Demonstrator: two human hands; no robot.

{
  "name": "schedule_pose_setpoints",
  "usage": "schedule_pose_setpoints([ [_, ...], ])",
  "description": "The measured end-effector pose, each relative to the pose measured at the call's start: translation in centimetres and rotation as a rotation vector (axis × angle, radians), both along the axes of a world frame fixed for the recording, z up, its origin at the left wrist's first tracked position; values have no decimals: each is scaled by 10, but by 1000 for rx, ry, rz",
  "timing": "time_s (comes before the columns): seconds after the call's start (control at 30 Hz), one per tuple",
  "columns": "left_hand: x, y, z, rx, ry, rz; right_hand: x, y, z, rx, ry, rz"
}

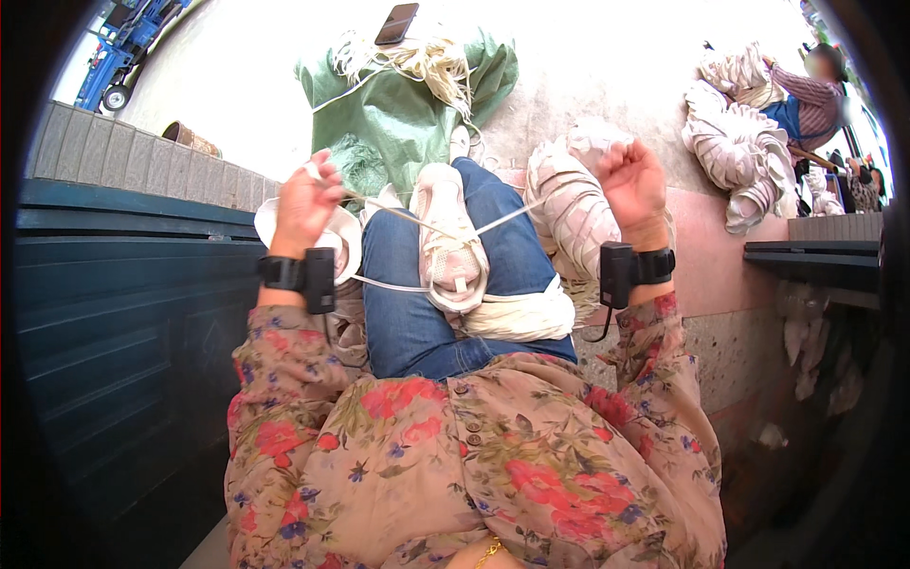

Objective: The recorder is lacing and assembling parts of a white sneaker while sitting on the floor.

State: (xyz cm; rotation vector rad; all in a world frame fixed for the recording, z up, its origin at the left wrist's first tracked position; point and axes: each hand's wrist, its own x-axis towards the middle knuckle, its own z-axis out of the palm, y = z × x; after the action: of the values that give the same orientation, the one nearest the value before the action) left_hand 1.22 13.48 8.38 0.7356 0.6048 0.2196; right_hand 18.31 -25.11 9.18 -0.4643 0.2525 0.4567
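Observation:
A pale pink and cream sneaker (453, 237) lies on my lap between my thighs, its toe end close to my body. White shoelace (507, 217) runs out from it to both sides. My left hand (308, 201) is closed in a pinch on one lace end, left of the shoe. Raised on the right, my right hand (633, 185) has its fingers curled together; the other lace leads toward it, though its end blurs against the pale shoes behind. A bundle of cream laces (523, 315) lies across my right thigh, beside the sneaker's toe.
Stacked pale shoes (569, 204) stand beyond my right knee. Ahead, a green sack (408, 123) bears loose laces (445, 68) and a phone (396, 24). A dark blue panel (133, 351) flanks my left. Another person (810, 100) sits far right near more shoe piles (739, 152).

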Motion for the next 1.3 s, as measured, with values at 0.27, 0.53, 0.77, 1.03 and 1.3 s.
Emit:
schedule_pose_setpoints([
  [0.27, -47, -35, -17, 826, 511, -356, -98, 26, -65, -1371, -1169, 628],
  [0.53, -53, -102, -36, 1197, 372, -873, -120, 58, -84, -1530, -1354, 689],
  [0.77, -59, -115, -26, 955, 489, -677, -126, 72, -82, -1754, -1401, 550],
  [1.03, -78, -109, -50, 1204, 351, -632, -126, 82, -77, -1741, -1829, 613],
  [1.3, -68, -119, -49, 1612, 379, -677, -127, 81, -85, -1769, -1608, 438],
])
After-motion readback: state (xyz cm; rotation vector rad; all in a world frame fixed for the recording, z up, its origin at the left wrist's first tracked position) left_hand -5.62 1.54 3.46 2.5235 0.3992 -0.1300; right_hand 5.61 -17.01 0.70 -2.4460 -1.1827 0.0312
